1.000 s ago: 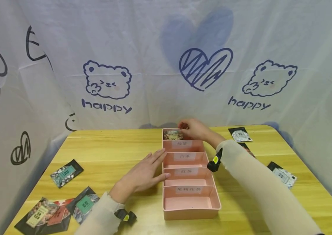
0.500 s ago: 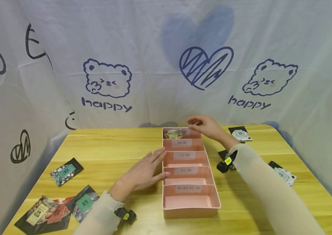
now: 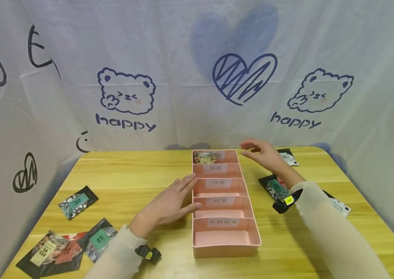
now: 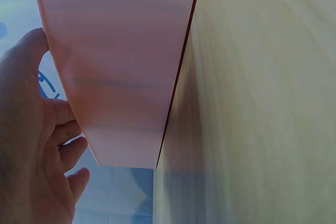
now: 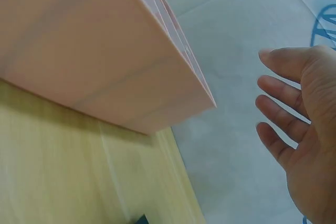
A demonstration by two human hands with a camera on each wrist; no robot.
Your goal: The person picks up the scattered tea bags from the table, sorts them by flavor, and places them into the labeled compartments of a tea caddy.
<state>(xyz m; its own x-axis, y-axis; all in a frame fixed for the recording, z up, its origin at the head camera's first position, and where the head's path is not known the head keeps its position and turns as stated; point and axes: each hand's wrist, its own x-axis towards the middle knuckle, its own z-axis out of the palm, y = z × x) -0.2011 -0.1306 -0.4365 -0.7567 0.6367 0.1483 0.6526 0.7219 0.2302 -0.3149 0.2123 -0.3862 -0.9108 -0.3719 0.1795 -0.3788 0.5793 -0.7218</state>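
Steadying, apparently, a pink divided box, the left hand rests outstretched against it without gripping; the right hand hovers nearby, loosely curved, empty.

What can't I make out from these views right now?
Head: nearer white-labelled packet, partly behind the right sleeve.
Head: near-left teal-labelled packet, partly behind the left sleeve.
Head: fine print on both, too small.
Left wrist: inside of the pink box, hidden by its wall.
Right wrist: dark item, cut off by the bottom edge.
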